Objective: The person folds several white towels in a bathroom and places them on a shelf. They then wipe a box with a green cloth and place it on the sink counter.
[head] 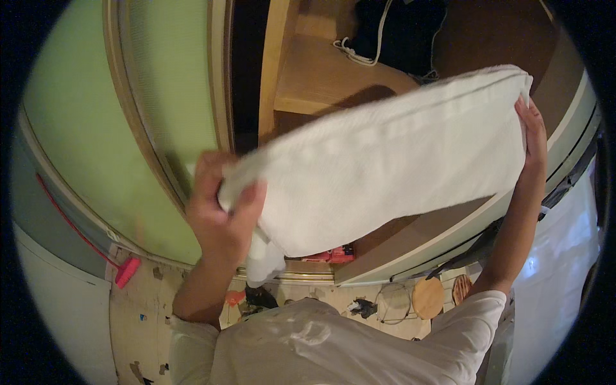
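Note:
A folded white cloth garment (385, 163), perhaps trousers, is stretched between my two hands in front of an open wooden wardrobe. My left hand (224, 207), somewhat blurred, grips its lower left end between thumb and fingers. At the upper right end, my right hand (532, 125) holds the edge, with part of the fingers hidden by the cloth. A loose white flap (264, 260) hangs below my left hand. Behind the cloth, on a wooden shelf (313, 72), lies a dark fabric item (399, 38) with a white cord (358, 57).
Green sliding door panels (168, 72) stand at the left. A red-handled broom (127, 272) rests on the floor there. Pink items (339, 253) lie low in the wardrobe. Round stools (427, 298) and a dark crumpled thing (363, 308) are near my body.

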Motion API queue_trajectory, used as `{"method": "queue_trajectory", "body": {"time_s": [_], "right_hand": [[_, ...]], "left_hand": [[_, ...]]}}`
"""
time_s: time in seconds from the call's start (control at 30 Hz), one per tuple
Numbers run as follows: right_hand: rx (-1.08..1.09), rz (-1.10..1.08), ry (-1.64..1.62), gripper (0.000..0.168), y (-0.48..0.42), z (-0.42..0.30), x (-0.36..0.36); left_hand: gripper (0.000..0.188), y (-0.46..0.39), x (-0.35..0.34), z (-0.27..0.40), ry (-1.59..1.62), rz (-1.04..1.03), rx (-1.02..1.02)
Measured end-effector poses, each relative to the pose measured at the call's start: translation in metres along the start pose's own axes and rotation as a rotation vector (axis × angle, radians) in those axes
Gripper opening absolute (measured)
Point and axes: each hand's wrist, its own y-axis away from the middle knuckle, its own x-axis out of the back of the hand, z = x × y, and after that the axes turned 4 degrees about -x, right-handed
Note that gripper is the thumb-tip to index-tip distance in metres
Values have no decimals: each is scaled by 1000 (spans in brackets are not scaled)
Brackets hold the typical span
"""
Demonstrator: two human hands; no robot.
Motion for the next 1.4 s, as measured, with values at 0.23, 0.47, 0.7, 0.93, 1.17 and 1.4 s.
{"method": "queue_trajectory", "body": {"time_s": [0.23,0.47,0.7,0.93,1.17,1.4], "right_hand": [[40,271,752,41,-80,46,48],[-116,168,1444,30,-88,120,22],[241,245,1773,31,-81,130,17],[376,-304,1173,26,-61,75,-95],[159,-663,973,33,-102,100,-173],[280,-597,1007,43,-101,122,-226]], "left_hand": [[23,-122,-104,15,-250,53,-559],[23,-144,-119,-29,-512,17,-510],[15,-88,-78,-24,-177,-45,-178],[28,-50,-71,-49,-204,-266,157],[20,-51,-89,-47,-40,-169,325],[21,-56,-73,-51,367,4,425]]}}
